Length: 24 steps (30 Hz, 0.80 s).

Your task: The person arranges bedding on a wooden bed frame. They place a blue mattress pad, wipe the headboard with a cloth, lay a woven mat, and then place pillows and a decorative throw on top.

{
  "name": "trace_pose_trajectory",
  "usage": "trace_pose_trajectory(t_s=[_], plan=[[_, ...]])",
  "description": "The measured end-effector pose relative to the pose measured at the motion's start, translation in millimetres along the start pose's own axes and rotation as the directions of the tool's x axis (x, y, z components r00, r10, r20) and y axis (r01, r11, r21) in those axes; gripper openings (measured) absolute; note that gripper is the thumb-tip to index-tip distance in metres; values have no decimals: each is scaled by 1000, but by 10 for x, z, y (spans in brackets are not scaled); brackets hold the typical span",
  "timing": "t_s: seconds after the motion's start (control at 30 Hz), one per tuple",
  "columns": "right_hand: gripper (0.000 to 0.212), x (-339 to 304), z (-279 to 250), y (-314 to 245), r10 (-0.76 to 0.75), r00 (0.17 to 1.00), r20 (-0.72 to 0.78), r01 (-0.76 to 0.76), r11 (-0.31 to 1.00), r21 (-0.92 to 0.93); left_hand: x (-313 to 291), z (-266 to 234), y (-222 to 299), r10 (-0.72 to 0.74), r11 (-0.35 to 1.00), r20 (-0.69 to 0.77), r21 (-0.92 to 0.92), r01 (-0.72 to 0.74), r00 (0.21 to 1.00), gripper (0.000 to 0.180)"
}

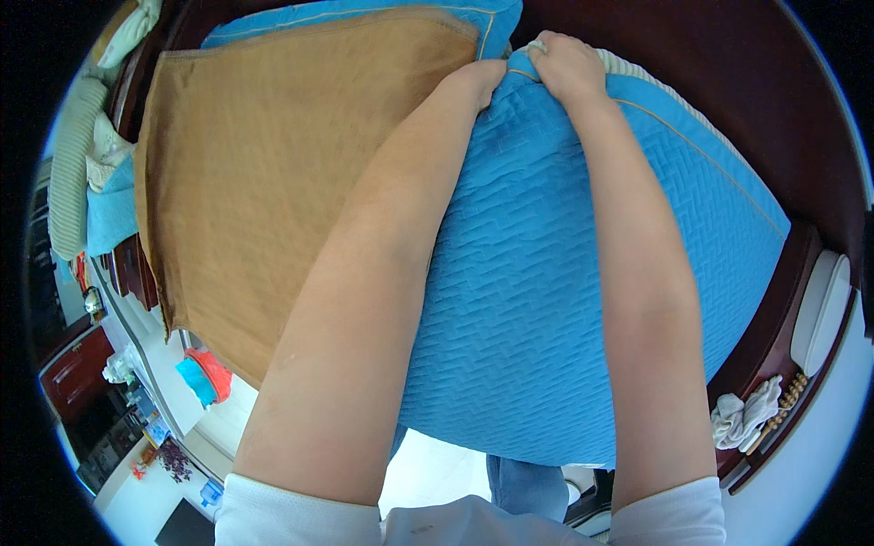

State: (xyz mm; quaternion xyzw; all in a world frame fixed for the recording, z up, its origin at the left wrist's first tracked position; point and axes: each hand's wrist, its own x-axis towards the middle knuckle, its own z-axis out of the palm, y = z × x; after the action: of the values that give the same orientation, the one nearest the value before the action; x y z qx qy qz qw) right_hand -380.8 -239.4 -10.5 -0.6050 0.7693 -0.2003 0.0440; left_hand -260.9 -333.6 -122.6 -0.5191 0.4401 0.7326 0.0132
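Looks partly done, at a guess. Can see the big blue cloth (pixel 519 273) spread wide and nearly smooth, running from the right hand (pixel 566 68) back toward the body. Holding the far edge of that cloth in the bent fingers of the right hand. Reaching to the same far edge with the left hand (pixel 490 80), just beside, where the blue meets the brown sheet (pixel 273 182); cannot tell if gripping or only pushing there, with the fingertips hidden. Not yet covered all the way: can see a strip of the striped cushion (pixel 624 64) peeking out past the blue edge, to the right of the right hand. Seems to need more work there, and at the corner between both hands. Can see one more blue piece (pixel 501 27) poking out from under the brown sheet, just beyond the left hand. Might get in the way: the brown sheet, close against the blue side by the left hand, and the dark wood (pixel 728 55), right behind both hands. Can also spot a white rag (pixel 742 419) and a long white thing (pixel 819 314), well to the right of the right hand, and a cream cushion (pixel 77 173), far left of the left hand.
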Motion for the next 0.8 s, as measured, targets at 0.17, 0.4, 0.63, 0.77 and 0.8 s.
trace_pose_trajectory(t_s=[0.17,0.4,0.63,0.77,0.8], plan=[[29,-29,-8,107,-12,1000,-28,12,1000,-12,-171,162,10,38,999,-58,-35,-40,998,52],[29,-82,-33,153,32,999,-39,-35,996,-77,-662,399,134,214,969,-74,-107,-221,974,28],[27,-283,-561,-112,20,1000,-20,-19,999,35,-959,203,392,185,952,-454,-137,-273,872,35],[30,-333,-681,-85,23,1000,1,-23,998,63,-1160,334,650,90,956,-375,-228,-187,922,40],[32,-276,-648,-193,10,999,42,-13,997,76,-1059,127,518,236,971,-395,75,-225,888,44]])
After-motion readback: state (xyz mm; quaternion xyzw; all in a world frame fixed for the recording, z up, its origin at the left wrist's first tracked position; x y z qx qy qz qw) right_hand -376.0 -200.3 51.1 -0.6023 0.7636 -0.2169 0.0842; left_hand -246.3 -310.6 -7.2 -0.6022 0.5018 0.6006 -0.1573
